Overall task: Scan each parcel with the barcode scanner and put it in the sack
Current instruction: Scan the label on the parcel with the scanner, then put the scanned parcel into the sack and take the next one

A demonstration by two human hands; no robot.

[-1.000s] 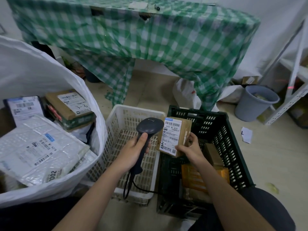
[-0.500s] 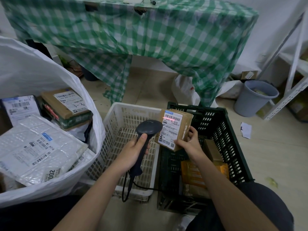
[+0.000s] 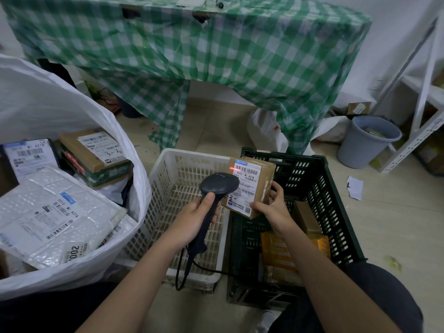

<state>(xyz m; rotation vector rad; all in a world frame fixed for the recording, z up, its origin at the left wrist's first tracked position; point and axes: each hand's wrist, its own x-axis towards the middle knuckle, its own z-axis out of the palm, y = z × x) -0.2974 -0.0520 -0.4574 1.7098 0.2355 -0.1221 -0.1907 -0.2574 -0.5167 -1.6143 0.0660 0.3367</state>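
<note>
My left hand [image 3: 192, 219] grips the handle of a black barcode scanner [image 3: 217, 188], whose head points at a small brown cardboard parcel [image 3: 249, 186]. My right hand [image 3: 271, 207] holds that parcel upright by its lower right corner, label toward me, above the gap between two crates. A red scan line glows on the top barcode of its white label. The big white sack [image 3: 72, 111] stands open at the left and holds several labelled parcels, among them a brown box [image 3: 93, 152] and a white bubble mailer [image 3: 52, 215].
A white plastic crate [image 3: 168, 169] sits in front of me, and to its right a dark green crate [image 3: 336, 200] with brown and orange parcels inside. Behind stands a table under a green checked cloth [image 3: 192, 56]. A grey bucket [image 3: 365, 143] and white shelving [image 3: 422, 97] are at the right.
The parcel has stayed in my right hand in front of the scanner. The red scan line appeared on the label's top barcode and now glows at its left edge.
</note>
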